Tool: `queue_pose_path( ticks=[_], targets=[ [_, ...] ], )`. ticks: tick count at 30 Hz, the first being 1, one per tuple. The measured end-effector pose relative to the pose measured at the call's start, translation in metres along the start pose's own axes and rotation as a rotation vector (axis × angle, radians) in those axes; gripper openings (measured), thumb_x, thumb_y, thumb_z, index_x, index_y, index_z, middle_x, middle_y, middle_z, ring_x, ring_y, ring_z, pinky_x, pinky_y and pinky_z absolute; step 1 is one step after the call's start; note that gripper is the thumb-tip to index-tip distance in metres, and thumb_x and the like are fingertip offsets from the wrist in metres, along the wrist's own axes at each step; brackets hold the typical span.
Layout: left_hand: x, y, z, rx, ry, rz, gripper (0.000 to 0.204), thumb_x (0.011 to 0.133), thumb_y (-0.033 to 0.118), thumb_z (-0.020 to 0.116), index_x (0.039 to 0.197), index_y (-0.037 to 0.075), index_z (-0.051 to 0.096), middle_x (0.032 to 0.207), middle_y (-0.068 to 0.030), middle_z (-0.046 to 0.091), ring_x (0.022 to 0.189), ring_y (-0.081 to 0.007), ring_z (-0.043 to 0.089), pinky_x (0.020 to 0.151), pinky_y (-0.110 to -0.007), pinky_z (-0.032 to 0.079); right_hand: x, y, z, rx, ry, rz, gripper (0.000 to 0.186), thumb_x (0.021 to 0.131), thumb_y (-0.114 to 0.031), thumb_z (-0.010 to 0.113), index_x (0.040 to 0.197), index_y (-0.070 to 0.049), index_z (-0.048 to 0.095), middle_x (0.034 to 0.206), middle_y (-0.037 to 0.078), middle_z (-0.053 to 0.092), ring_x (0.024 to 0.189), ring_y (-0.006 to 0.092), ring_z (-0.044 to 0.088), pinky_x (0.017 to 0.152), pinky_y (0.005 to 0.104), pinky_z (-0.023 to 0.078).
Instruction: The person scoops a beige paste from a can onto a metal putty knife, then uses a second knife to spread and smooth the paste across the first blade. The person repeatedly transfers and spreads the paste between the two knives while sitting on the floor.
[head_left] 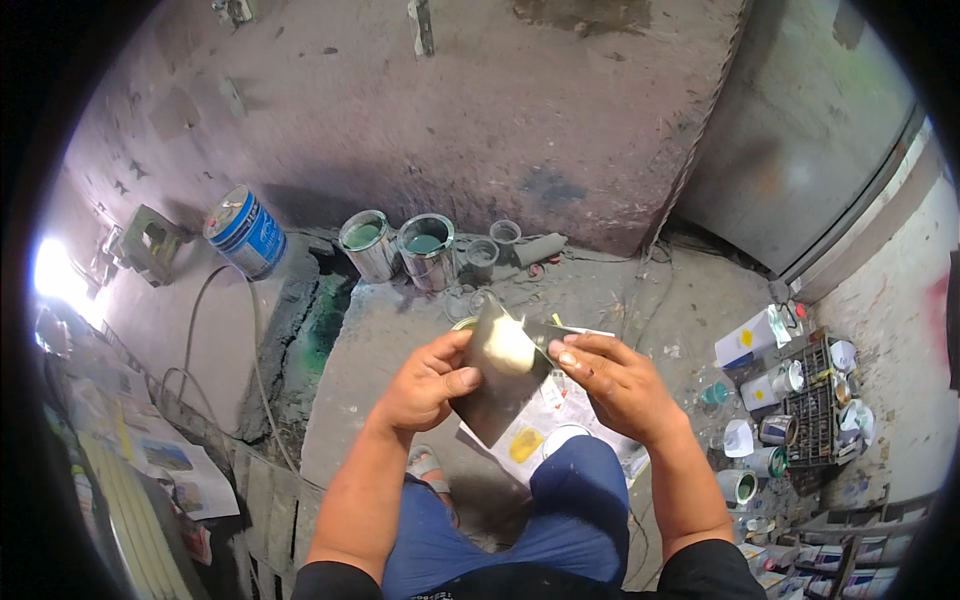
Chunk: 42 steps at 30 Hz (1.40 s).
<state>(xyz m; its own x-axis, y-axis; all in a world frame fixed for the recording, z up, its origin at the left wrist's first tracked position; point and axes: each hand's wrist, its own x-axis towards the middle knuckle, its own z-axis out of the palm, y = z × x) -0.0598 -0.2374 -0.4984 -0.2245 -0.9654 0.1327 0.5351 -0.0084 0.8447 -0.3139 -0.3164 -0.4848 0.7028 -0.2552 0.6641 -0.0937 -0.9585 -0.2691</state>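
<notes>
Here, left hand [425, 387]: thumb on top, fingers mostly hidden beneath; pinches the dark plate [497, 405] by its left side, presumably to leave the middle free.
Paste [508, 346]: cream lump on the plate's upper part, between the hands; plate seems held fairly flat so the lump does not slide.
Right hand [612, 382]: thumb and fingers pinch a thin scraper [543, 334], its edge beside the paste; contact unclear.
Paper [497, 447]: spread on the floor [370, 350] below, probably to catch drips.
Two open cans [430, 262]: near the wall [450, 130], perhaps out of the way.
</notes>
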Motion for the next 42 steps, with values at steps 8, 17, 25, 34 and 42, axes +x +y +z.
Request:
queue_pose_path(
  ticks=[8, 17, 25, 34, 42],
  targets=[
    [0.011, -0.010, 0.005, -0.635, 0.026, 0.084, 0.054, 0.090, 0.020, 0.038, 0.139, -0.002, 0.033, 0.084, -0.0056, 0.050, 0.063, -0.0159, 0.047, 0.064, -0.031, 0.040, -0.023, -0.023, 0.032, 1.050, 0.640, 0.772, 0.065, 0.081, -0.005, 0.062, 0.139, -0.005, 0.033, 0.114, 0.009, 0.054, 0.099, 0.0156, 0.056, 0.087, 0.0295, 0.047],
    [0.007, -0.028, 0.002, -0.524, 0.027, -0.011, 0.062, 0.093, 0.025, 0.046, 0.143, -0.005, 0.023, 0.093, -0.0054, 0.049, 0.073, -0.0138, 0.048, 0.066, -0.028, 0.042, 0.015, -0.063, 0.071, 1.280, 0.299, 0.955, 0.063, 0.084, -0.008, 0.066, 0.138, -0.003, 0.033, 0.083, 0.001, 0.055, 0.075, 0.0056, 0.051, 0.067, 0.0208, 0.042],
    [0.017, -0.025, 0.007, -0.398, 0.178, 0.033, 0.045, 0.098, 0.033, 0.043, 0.130, 0.001, 0.047, 0.107, -0.0075, 0.060, 0.091, -0.0152, 0.060, 0.078, -0.028, 0.047, 0.042, -0.031, 0.052, 1.206, 0.471, 0.942, 0.055, 0.086, -0.010, 0.065, 0.133, 0.000, 0.038, 0.079, -0.003, 0.054, 0.066, 0.0023, 0.046, 0.059, 0.0177, 0.038],
    [0.021, -0.027, -0.008, 1.052, 0.674, 0.401, 0.045, 0.094, 0.020, 0.054, 0.130, -0.005, 0.046, 0.100, -0.0098, 0.053, 0.092, -0.0186, 0.053, 0.085, -0.029, 0.042, 0.021, -0.008, 0.065, 1.535, 0.430, 1.012, 0.050, 0.087, -0.015, 0.064, 0.130, -0.004, 0.043, 0.088, 0.002, 0.061, 0.077, 0.0097, 0.058, 0.070, 0.0258, 0.049],
    [0.017, -0.023, -0.003, 1.099, 0.644, 0.467, 0.041, 0.093, 0.015, 0.054, 0.129, -0.003, 0.048, 0.102, -0.0094, 0.052, 0.095, -0.0177, 0.051, 0.086, -0.029, 0.041, -0.024, -0.028, 0.102, 1.415, 0.441, 1.112, 0.051, 0.080, -0.021, 0.071, 0.125, -0.006, 0.051, 0.073, -0.008, 0.048, 0.060, 0.0023, 0.040, 0.055, 0.0165, 0.030]
  ],
)
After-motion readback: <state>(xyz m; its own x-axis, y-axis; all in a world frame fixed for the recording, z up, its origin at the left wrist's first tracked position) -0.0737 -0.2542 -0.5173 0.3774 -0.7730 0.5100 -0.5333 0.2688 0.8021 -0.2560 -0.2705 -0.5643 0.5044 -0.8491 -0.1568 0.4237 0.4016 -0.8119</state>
